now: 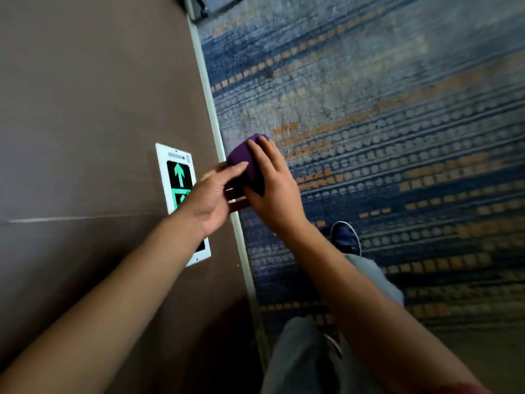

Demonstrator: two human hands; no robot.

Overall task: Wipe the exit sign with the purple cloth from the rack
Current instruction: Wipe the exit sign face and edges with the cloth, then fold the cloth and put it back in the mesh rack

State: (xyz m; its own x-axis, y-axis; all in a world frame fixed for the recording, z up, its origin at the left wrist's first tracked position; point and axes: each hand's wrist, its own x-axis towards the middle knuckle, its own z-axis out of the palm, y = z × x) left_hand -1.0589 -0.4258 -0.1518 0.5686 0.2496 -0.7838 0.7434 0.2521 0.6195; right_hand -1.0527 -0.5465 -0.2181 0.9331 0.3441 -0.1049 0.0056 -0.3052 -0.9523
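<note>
Public corridor: patterned carpet [369, 137], low wall exit sign [177, 177].

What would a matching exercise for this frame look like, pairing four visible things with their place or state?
Column one:
1. purple cloth
2. exit sign
3. blue shoe
4. left hand

Column two:
A. on the patterned carpet
B. mounted low on the brown wall
C. bunched between both hands
D. overlapping the sign's lower half

Pairs: 1-C, 2-B, 3-A, 4-D

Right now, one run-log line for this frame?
cloth: purple cloth in both hands | left hand | right hand | exit sign: not touched by cloth
</note>
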